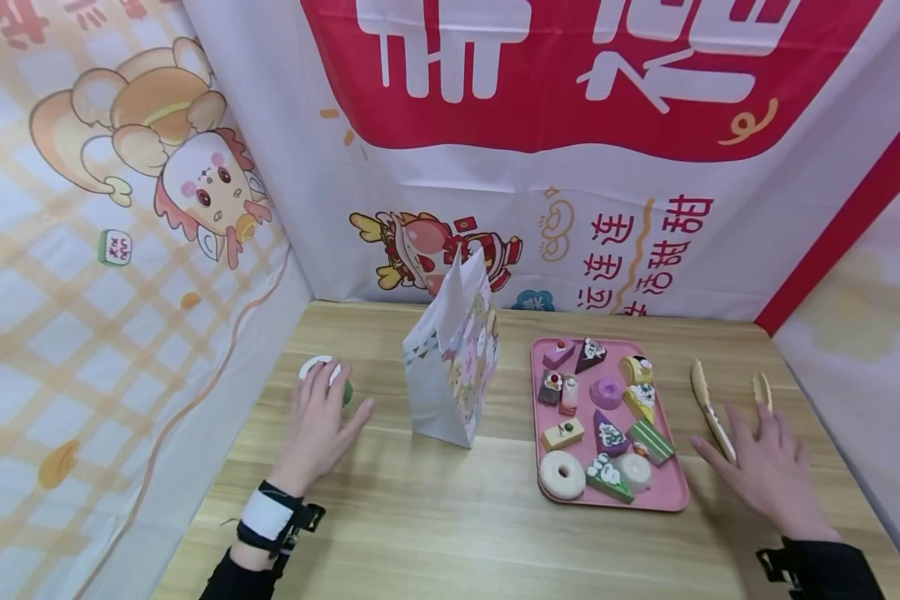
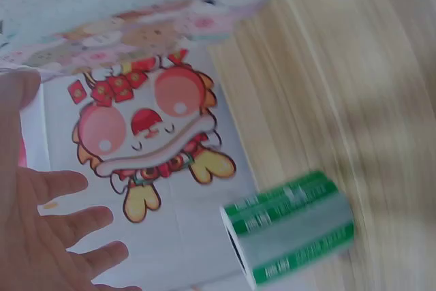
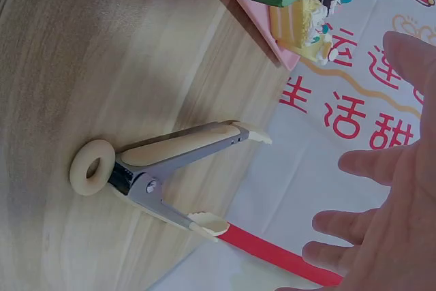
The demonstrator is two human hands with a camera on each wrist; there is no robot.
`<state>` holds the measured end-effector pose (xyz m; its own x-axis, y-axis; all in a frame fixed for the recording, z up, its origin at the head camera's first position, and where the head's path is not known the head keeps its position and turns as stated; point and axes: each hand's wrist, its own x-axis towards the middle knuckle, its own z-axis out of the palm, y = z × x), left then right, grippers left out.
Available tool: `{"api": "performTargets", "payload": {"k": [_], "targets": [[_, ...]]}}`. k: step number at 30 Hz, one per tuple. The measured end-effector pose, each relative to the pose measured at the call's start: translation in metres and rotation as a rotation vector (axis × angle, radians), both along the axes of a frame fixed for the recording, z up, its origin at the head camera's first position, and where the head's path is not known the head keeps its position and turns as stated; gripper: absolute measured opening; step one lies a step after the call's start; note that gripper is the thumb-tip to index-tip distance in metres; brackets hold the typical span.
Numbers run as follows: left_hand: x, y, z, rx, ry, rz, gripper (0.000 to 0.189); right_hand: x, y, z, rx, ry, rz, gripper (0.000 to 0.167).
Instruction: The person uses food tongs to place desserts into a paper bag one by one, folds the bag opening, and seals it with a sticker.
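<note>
My left hand (image 1: pixel 322 433) hovers by a white roll with green printed bands (image 2: pixel 293 230), fingers spread and holding nothing. From the head view that hand hides most of the roll. Over on the right, my right hand (image 1: pixel 776 471) hangs above a pair of tongs (image 3: pixel 177 148), its fingers loosely extended and apart from them. The tongs lie spread on the table, with beige tips and a ring at the hinge end. Between the hands stand an upright white paper bag (image 1: pixel 438 400) with cartoon print and a pink tray (image 1: pixel 667 497) of toy cakes.
On the tray are a white doughnut (image 1: pixel 562 475), a green-striped cake (image 1: pixel 651 442) and several other small cakes. The wooden table (image 1: pixel 450 525) meets a printed cloth backdrop (image 1: pixel 495 183) behind, with more cloth (image 1: pixel 120 333) along the left side.
</note>
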<state>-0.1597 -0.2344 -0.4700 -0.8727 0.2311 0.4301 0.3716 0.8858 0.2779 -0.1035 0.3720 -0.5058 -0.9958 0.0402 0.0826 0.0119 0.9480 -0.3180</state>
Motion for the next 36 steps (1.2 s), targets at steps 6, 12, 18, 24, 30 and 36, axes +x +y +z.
{"api": "performTargets", "payload": {"k": [6,12,18,24,30,36], "targets": [[-0.006,0.016,0.016,0.155,-0.074,-0.007,0.062,0.0,0.003,0.001,0.008,-0.021,-0.014,0.087],[-0.019,0.036,0.047,0.347,-0.179,-0.007,0.061,-0.001,0.007,-0.001,0.027,-0.034,-0.033,0.087],[-0.034,0.055,0.079,0.402,-0.185,-0.064,0.062,0.001,0.01,-0.003,0.018,-0.028,-0.024,0.088],[-0.043,0.071,0.099,0.398,-0.167,-0.124,0.061,0.001,0.013,-0.007,0.004,-0.033,-0.029,0.088],[-0.045,0.083,0.108,0.409,-0.182,-0.121,0.062,0.001,0.019,-0.017,-0.009,-0.095,-0.061,0.088],[-0.046,0.09,0.11,0.408,-0.195,-0.121,0.061,0.0,0.025,-0.026,-0.05,-0.134,-0.081,0.09]]}}
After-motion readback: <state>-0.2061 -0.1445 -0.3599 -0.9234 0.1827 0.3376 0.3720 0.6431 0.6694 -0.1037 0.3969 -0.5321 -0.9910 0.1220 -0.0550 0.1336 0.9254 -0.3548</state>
